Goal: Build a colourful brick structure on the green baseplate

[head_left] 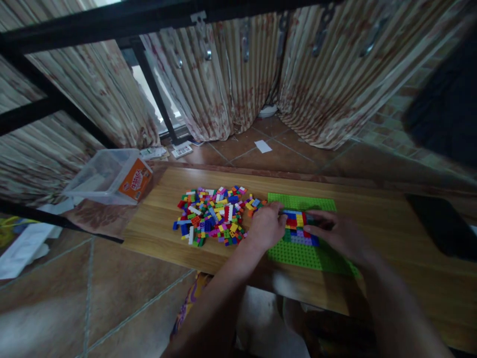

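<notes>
On the green baseplate (298, 256) sits a low build of toy bricks (297, 229) in red, yellow, blue and lavender. My left hand (266, 226) is closed at the build's left side, its fingers curled and its fingertips partly hidden; whatever it may hold does not show. From the right, my right hand (337, 229) reaches in with thumb and index finger closed at the right edge of the build, by a red brick. Left of the baseplate spreads a loose pile of many-coloured toy bricks (212, 216).
The wooden table (156, 219) carries the bricks and, at right, a dark flat object (439, 223). A clear plastic box (100, 176) with an orange label stands beyond its left end. Striped curtains (223, 84) hang behind; a black metal frame (112, 32) crosses the top.
</notes>
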Tool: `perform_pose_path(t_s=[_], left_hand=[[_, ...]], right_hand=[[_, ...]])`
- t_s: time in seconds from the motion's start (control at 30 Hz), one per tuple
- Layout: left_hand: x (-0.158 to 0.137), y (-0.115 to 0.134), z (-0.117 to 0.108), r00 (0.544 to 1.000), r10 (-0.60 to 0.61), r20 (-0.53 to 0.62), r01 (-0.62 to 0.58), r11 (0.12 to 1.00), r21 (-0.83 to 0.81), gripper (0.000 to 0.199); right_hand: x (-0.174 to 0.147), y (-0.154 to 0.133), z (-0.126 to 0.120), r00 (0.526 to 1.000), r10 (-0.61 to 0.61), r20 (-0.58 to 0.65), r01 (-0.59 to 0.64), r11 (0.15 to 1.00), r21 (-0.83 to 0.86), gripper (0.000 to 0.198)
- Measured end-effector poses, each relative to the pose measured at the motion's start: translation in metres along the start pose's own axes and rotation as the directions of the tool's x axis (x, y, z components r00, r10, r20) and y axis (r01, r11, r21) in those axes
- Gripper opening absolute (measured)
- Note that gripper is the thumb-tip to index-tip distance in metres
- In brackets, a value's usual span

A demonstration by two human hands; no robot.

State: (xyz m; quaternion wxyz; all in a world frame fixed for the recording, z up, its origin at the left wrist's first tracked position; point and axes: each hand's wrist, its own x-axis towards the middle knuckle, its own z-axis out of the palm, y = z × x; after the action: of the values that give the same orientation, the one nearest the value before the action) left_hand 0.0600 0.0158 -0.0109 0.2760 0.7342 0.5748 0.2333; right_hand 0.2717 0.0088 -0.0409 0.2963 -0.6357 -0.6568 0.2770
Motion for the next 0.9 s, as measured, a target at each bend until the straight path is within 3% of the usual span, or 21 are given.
perform_pose_path(t_s=[0.2,0.33,0.4,0.53,0.7,0.9], left_hand=[[0.005,-0.007,-0.011,0.991,0.002,-0.133,-0.012,0.997,-0.075,0.026],[0.008,-0.026,-0.035,0.955,-0.077,-0.286,0.027,0.985,-0.173,0.025],[0.008,-0.038,-0.050,0.924,-0.169,-0.342,0.112,0.977,-0.181,0.024],[0.005,-0.054,-0.067,0.944,-0.178,-0.276,0.183,0.983,-0.009,0.023],[0.007,-0.045,-0.050,0.966,-0.117,-0.230,0.170,0.960,0.224,0.023],[0.005,-0.032,-0.040,0.967,-0.067,-0.246,0.112,0.978,0.176,0.020]], right_hand=[[-0.001,-0.015,0.001,0.969,0.087,-0.229,-0.102,0.993,-0.055,0.037],[-0.004,-0.032,0.011,0.956,0.005,-0.294,-0.022,0.998,-0.054,0.031],[-0.004,-0.038,0.017,0.957,-0.047,-0.286,0.038,0.999,-0.037,0.029],[-0.004,-0.047,0.025,0.953,-0.112,-0.282,0.101,0.993,-0.052,0.028],[-0.003,-0.050,0.028,0.953,-0.133,-0.273,0.121,0.991,-0.062,0.028],[-0.003,-0.050,0.030,0.950,-0.153,-0.274,0.137,0.987,-0.079,0.026]])
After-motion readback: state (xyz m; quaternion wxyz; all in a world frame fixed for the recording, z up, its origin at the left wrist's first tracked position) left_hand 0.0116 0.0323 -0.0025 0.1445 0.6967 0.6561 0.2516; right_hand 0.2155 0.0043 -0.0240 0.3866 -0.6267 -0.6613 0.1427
